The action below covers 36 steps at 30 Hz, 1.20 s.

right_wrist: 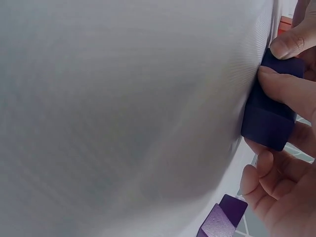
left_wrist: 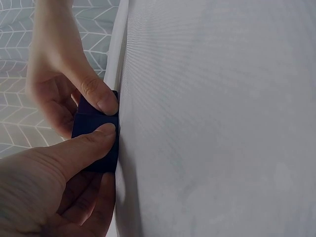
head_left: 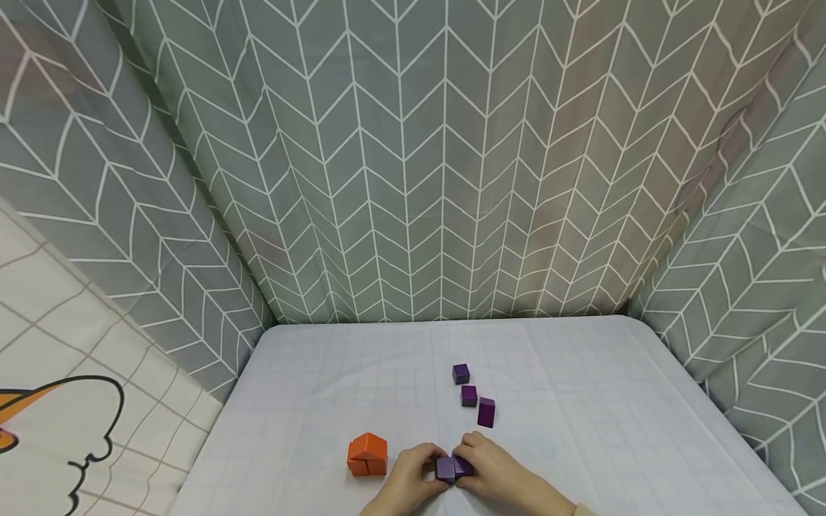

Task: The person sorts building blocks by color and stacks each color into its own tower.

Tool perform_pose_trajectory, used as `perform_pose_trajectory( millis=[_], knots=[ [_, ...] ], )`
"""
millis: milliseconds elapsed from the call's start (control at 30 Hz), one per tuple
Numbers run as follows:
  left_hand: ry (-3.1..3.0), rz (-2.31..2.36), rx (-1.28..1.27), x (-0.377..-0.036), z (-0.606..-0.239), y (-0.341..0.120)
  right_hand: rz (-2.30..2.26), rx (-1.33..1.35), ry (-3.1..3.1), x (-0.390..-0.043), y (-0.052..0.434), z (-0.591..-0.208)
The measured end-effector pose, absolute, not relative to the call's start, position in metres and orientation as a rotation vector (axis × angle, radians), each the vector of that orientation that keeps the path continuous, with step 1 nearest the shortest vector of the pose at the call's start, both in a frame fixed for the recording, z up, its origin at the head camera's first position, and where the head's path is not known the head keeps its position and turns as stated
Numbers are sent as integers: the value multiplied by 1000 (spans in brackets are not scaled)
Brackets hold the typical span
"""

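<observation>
Both hands at bottom centre of head view, pinching 2 small matte purple wooden cubes (head_left: 454, 467) pressed together on the worktop (head_left: 581, 373), which has a smooth white cloth w/ faint grid. Left hand (head_left: 413, 473) fingers curled on left cube, right hand (head_left: 490, 469) on right one; thumbs on top. Seam between cubes hard to make out. 3 more purple blocks (head_left: 469, 395) just above, centre. Orange wooden block cluster (head_left: 367, 454) lower left. Wrists cut off by frame edge.

Soft, even light fills the booth, with barely any shadows or glare. The head view bends at its edges. Both wrist views seem blurred up close, washed pale.
</observation>
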State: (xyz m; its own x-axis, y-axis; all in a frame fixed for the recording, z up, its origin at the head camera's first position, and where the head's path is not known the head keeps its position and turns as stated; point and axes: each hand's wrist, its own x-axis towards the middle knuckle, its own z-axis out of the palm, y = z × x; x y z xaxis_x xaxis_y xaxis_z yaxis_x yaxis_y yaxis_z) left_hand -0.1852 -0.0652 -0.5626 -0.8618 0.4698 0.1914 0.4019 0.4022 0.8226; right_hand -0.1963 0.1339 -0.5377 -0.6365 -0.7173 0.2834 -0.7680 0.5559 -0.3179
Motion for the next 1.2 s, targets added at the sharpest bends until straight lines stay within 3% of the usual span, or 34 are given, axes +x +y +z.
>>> perform_pose_trajectory(
  millis=[1200],
  knots=[
    [2561,1482,809,-186,-564,-65,655,1282,-2674,-195,128,-538]
  ],
)
